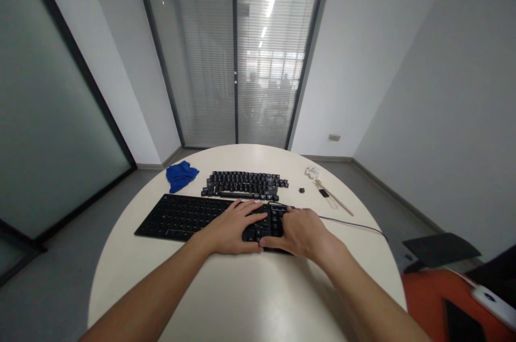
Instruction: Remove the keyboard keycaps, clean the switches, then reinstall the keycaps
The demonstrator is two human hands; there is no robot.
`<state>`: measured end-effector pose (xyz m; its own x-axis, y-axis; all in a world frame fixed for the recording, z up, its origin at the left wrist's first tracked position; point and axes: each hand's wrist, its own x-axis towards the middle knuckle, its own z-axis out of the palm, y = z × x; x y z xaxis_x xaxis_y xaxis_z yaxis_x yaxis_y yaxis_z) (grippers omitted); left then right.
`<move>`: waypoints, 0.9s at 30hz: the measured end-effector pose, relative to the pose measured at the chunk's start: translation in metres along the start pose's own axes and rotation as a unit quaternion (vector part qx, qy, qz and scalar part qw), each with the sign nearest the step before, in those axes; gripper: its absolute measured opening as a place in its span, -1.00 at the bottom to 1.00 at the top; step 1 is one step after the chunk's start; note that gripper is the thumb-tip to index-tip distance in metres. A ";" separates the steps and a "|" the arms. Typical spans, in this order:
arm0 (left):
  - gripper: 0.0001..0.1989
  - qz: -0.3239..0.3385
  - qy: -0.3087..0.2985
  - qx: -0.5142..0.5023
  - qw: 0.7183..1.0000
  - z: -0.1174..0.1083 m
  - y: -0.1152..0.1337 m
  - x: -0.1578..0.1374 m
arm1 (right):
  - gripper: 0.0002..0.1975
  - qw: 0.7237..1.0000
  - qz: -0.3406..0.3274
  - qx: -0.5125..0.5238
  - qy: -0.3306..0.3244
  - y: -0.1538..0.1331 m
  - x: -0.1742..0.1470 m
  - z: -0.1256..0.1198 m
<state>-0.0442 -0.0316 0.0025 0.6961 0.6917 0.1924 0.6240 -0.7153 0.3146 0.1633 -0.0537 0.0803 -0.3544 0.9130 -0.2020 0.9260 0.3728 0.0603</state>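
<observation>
A black keyboard (181,215) lies across the table, its left part bare of keycaps and its right end fitted with some. My left hand (234,228) rests on it right of the middle, fingers spread and lying flat, thumb along the near edge. Over the right end, my right hand (303,230) is bent around the number keys, its thumb reaching left along the near edge and its other fingers curled down. Whether a keycap is under those fingers is hidden. Just beyond the keyboard, loose black keycaps (244,183) stand in rows.
A blue cloth (181,174) lies at the far left of the round white table (242,296). At the right are a single keycap (301,190), a crumpled white wad (312,172), a wire keycap puller (324,193), a thin stick (338,201) and the cable (355,222). An orange chair (427,299) stands beyond.
</observation>
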 end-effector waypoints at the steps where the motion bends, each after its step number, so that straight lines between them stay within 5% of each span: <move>1: -0.21 -0.001 -0.001 -0.002 1.000 0.000 0.000 0.000 | -0.15 1.000 -0.004 0.001 0.007 0.001 0.000 0.001; 8: -0.17 -0.010 -0.011 -0.008 1.000 0.000 0.000 0.000 | -0.27 0.991 0.062 0.006 0.118 0.021 0.021 0.015; 16: -0.17 -0.015 -0.018 0.002 1.000 -0.001 0.001 0.000 | -0.63 0.963 0.118 0.059 0.234 0.083 0.060 0.043; 27: -0.18 -0.015 -0.018 0.000 1.000 0.000 0.001 0.000 | -0.67 0.969 0.158 0.079 0.174 0.111 0.072 0.065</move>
<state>-0.0441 -0.0324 0.0030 0.6895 0.7087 0.1497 0.6443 -0.6945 0.3201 0.2487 0.0430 0.0089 -0.0469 0.9883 0.1453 0.9941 0.0604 -0.0898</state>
